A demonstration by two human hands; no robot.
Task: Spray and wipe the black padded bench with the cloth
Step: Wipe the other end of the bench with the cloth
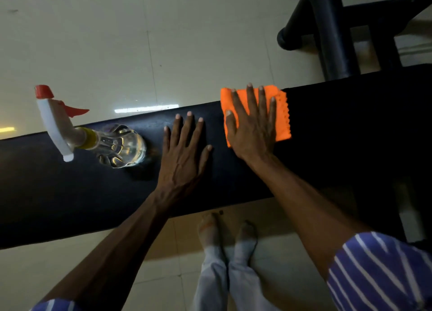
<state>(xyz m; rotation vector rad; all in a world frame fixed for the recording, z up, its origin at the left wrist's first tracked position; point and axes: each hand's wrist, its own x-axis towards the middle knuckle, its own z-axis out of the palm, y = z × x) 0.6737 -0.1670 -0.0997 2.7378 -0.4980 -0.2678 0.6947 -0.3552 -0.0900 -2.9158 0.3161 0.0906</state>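
The black padded bench (327, 135) runs across the view from lower left to upper right. A folded orange cloth (281, 114) lies near the bench's far edge. My right hand (252, 126) presses flat on the cloth with fingers spread. My left hand (184, 151) rests flat on the bare padding, fingers apart, holding nothing. A clear spray bottle (117, 147) with a white head and red nozzle stands on the bench to the left of my left hand, apart from it.
Pale floor tiles (163, 41) lie beyond the bench. A black metal frame with a padded roller (332, 30) stands at the top right. My feet (226, 236) in light trousers are on the floor just in front of the bench.
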